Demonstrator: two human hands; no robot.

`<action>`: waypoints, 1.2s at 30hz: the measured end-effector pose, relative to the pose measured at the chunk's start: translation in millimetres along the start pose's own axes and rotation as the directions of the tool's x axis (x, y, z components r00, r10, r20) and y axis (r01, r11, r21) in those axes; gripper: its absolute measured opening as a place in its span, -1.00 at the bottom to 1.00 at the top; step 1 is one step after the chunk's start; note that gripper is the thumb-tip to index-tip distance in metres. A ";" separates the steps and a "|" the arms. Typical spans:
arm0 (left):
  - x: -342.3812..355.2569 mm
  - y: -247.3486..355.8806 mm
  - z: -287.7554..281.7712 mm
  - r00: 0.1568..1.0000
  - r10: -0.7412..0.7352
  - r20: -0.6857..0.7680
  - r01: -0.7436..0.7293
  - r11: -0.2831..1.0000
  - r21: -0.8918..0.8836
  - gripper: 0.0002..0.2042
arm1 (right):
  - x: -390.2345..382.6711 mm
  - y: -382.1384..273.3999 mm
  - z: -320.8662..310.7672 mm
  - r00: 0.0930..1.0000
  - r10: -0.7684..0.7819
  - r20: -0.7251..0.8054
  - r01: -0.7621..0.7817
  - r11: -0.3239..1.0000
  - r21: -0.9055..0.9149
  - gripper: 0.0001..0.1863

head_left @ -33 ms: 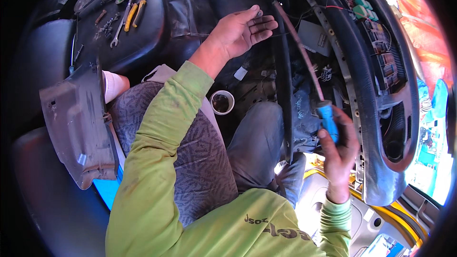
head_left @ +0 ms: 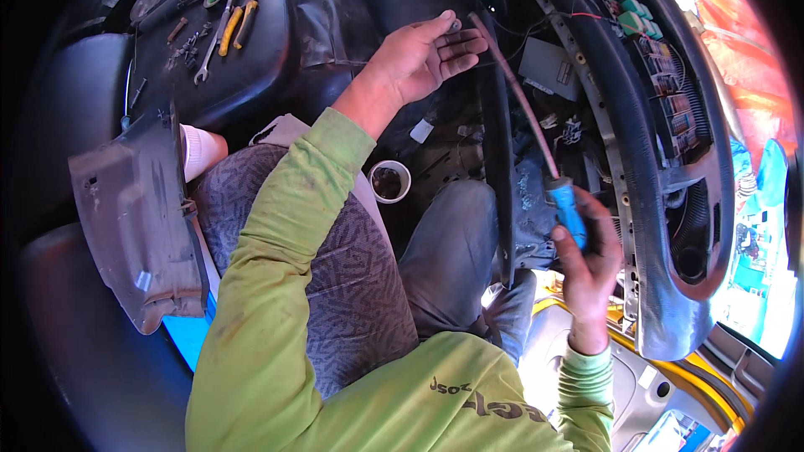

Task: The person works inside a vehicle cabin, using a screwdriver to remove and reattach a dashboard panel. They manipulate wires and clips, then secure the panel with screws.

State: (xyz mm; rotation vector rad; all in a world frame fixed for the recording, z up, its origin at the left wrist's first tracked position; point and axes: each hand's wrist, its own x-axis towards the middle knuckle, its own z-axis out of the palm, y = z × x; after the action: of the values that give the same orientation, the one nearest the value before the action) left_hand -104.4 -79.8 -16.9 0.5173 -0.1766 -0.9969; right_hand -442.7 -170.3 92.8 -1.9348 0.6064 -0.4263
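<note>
- Work location: the long-shaft screwdriver (head_left: 529, 117) slants across the footwell, left of the dashboard's (head_left: 615, 88) exposed edge; its tip lies just beside the left hand (head_left: 423, 59). Contact between tip and fingers cannot be confirmed from this view.
- Step in hand (judged): presenting the screwdriver tip to the small dark part (head_left: 455, 26) at the left fingertips. The part's exact type is too small to determine.
- Bring the tip in slowly and in line with the part; a long shaft magnifies any wrist error.
- Steady the part between thumb and forefinger, with the remaining fingers out of the tip's path.
- Apply no axial force toward the left palm; a slip could cut the hand.
- Guard against dropping the part: the footwell beneath is dark and cluttered, and retrieval would likely be slow.
- Left hand: raised ahead of the body, palm turned toward the dashboard; thumb and forefinger appear closed on the small part, the other fingers extended and loosely parted.
- Right hand (head_left: 590, 255): near the dashboard's lower end, fingers wrapped around the blue handle, thumb laid along it, shaft directed forward and left.
</note>
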 end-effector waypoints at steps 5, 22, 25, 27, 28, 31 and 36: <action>2.0 6.9 3.0 0.999 0.023 0.038 -0.025 0.999 0.043 -0.76 | 2.8 22.6 13.1 1.000 -0.022 -0.004 0.022 1.000 -0.014 -0.50; 6.7 16.5 -12.6 0.995 0.104 0.011 -0.102 0.946 0.309 -0.72 | 1.7 21.4 14.5 0.946 0.280 0.163 -0.321 0.882 0.345 -0.58; 10.8 21.8 -19.9 0.996 0.065 -0.067 -0.038 0.936 0.350 -0.69 | -0.6 29.1 30.6 0.871 0.359 0.334 -0.490 0.654 0.576 -0.61; 17.2 22.8 -25.4 0.986 0.099 -0.138 -0.053 0.952 0.302 -0.70 | 0.8 36.5 47.4 0.824 0.316 0.470 -0.566 0.480 0.670 -0.61; 18.9 23.5 -28.5 0.984 0.118 -0.135 -0.076 0.957 0.281 -0.71 | 3.4 40.7 59.4 0.784 0.341 0.518 -0.620 0.425 0.659 -0.61; 26.7 25.2 -34.1 0.984 0.147 -0.102 -0.136 0.986 0.100 -0.73 | 10.8 52.7 100.5 0.848 0.137 0.512 -0.488 0.578 0.654 -0.66; 17.9 39.1 -29.1 0.959 0.265 -0.097 -0.265 0.964 0.009 -0.72 | 41.0 78.1 158.6 0.902 0.145 0.408 -0.363 0.766 0.531 -0.69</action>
State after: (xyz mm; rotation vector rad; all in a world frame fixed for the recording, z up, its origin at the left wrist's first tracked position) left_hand -54.4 -68.1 -24.5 0.5225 -0.1523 -0.7083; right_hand -341.2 -106.2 -43.3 -1.2447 0.4278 -0.0699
